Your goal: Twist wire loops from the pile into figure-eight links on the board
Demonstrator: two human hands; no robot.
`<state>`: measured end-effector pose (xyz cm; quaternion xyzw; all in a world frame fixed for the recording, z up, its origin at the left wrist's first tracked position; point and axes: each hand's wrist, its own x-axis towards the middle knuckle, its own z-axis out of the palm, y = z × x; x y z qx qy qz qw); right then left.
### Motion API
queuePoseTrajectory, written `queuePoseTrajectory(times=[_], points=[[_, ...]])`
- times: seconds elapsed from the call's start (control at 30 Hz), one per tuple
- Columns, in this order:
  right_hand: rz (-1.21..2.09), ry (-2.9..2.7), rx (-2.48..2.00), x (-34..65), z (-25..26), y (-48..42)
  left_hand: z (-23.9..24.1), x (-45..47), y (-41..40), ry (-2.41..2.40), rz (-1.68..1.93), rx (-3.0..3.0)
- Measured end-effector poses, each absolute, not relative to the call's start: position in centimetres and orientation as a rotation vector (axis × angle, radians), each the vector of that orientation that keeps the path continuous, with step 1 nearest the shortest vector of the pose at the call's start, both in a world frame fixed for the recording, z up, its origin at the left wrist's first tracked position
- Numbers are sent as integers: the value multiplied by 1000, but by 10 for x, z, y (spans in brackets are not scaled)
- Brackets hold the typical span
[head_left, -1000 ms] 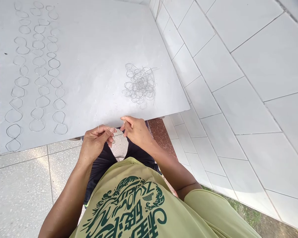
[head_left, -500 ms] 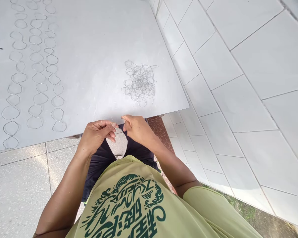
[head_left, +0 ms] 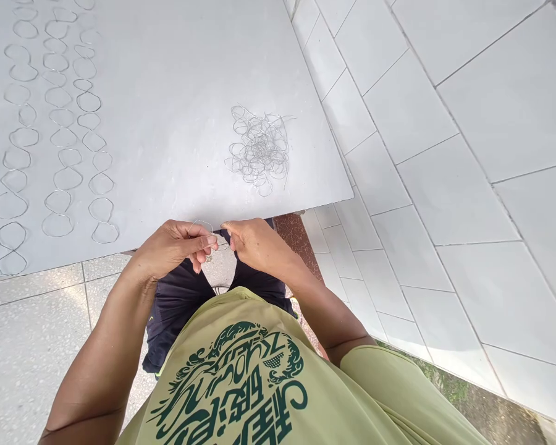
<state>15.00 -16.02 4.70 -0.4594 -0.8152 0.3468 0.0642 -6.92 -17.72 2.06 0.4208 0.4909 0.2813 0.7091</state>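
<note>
My left hand [head_left: 180, 247] pinched a thin wire [head_left: 204, 221] between thumb and forefinger at the near edge of a pale table [head_left: 167, 123], one curve of it arching above the fingers. My right hand [head_left: 252, 244] was just beside it, fingers curled in toward the same wire; with the fingertips partly hidden, I could not tell whether they had closed on it.

The wire looked fine enough to slip from so small a pinch, and a slip there could have dropped it past my dark trousers [head_left: 169, 309] to the speckled floor [head_left: 37, 337]. Uneven finger pressure could have kinked the curve; a springy loose end could have pricked a fingertip.

Farther out, ahead of my right hand, lay a heap of curved wires [head_left: 259, 151], so tangled that lifting one could have dragged others along. Well to the left of my left hand, figure-eight wires [head_left: 68, 168] lay in three rows, close enough together that a brushing forearm could have skewed several.

The only lettering in view was below my hands: dark green characters among swirls on my light green shirt [head_left: 259, 371], too stylised for me to read with confidence. I could make out no brand or label elsewhere.
</note>
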Motion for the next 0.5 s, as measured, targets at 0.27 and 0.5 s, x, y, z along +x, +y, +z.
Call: queuePoseTrajectory(times=[0.27, 0.5], points=[[992, -2631, -1319, 151, 49, -159, 19, -72, -172, 1076, 564, 865], [781, -2884, -1244, 148, 51, -162, 13, -74, -176, 1058, 489, 878]])
